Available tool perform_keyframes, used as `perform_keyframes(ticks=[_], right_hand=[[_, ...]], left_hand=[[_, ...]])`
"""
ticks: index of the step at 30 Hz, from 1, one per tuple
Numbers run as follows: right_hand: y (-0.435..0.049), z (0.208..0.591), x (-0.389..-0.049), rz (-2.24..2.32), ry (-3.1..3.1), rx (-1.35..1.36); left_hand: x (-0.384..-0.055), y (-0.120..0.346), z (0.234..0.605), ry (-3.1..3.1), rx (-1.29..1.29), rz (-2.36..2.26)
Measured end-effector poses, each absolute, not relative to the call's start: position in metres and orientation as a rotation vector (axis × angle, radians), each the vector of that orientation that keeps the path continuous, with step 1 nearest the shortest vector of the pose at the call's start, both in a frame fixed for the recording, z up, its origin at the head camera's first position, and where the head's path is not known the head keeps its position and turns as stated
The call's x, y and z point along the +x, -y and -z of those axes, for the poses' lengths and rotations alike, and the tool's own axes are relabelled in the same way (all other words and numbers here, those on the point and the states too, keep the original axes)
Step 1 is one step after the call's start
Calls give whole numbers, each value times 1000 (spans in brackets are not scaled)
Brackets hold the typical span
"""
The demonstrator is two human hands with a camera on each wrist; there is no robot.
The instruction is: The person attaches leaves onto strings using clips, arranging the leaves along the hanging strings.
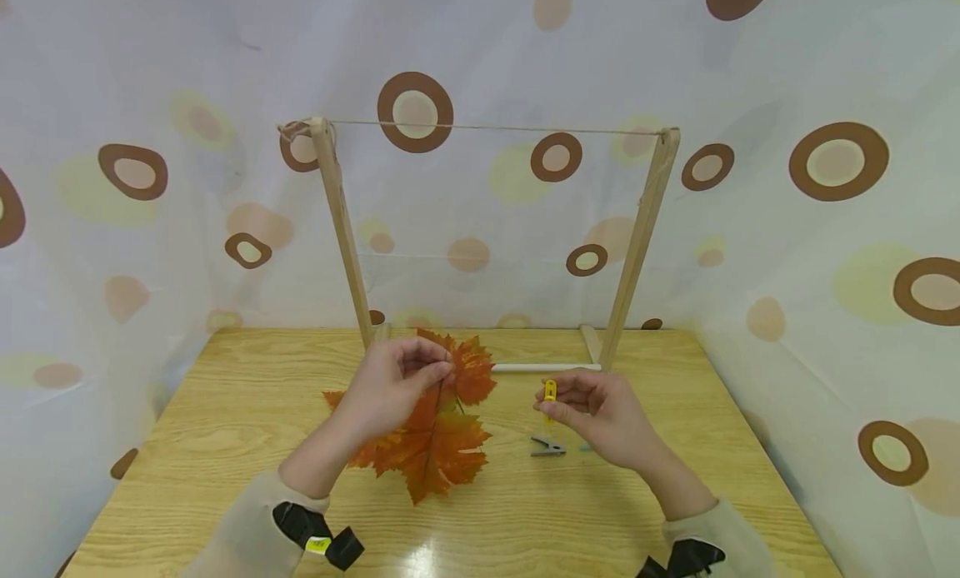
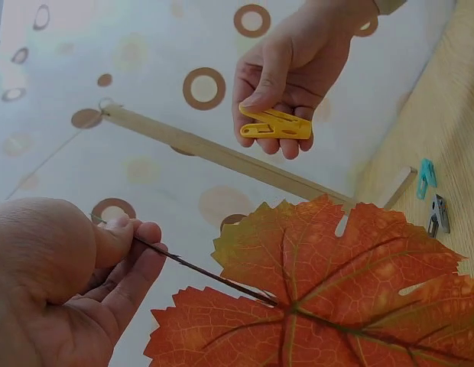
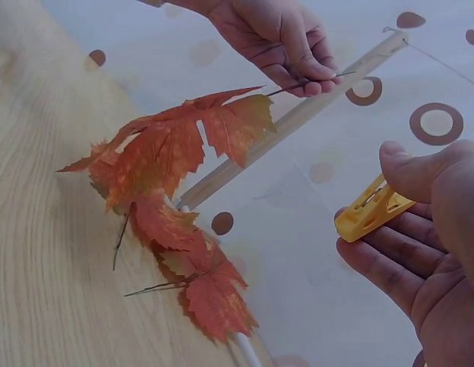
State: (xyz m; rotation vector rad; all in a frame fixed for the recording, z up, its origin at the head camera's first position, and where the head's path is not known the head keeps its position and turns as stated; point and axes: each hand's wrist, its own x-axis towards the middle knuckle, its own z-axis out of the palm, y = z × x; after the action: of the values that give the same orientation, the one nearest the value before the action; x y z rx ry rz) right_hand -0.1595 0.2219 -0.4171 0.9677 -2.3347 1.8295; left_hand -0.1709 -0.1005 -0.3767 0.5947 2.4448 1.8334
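My left hand pinches the thin dark stem of a large orange-red maple leaf between thumb and fingers. The leaf hangs below that hand, above the table. In my right hand a yellow clothespin is held between thumb and fingers, apart from the leaf. Several more orange leaves lie on the table behind the held one, with their stems showing in the right wrist view. On the table beneath my right hand lie a grey clothespin and a teal clothespin, the latter mostly hidden in the head view.
A wooden frame with a left post and a right post stands at the back of the wood-grain table. A string stretches between the post tops, and a white rod runs low between them. Patterned cloth surrounds the table.
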Motion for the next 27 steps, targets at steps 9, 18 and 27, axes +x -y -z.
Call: perform_keyframes(ticks=[9,18,27], right_hand=[[-219,407,-166,-1910,2270,996],[-211,390,-174,-1920,2197,1063],[-203,360,-184,-1852,2108,1147]], left_hand=[[-175,98,370,-2501,615,-1852],[-179,99,364,-2422,628,-1906],[-186,99,357,-2488,604,-1908]])
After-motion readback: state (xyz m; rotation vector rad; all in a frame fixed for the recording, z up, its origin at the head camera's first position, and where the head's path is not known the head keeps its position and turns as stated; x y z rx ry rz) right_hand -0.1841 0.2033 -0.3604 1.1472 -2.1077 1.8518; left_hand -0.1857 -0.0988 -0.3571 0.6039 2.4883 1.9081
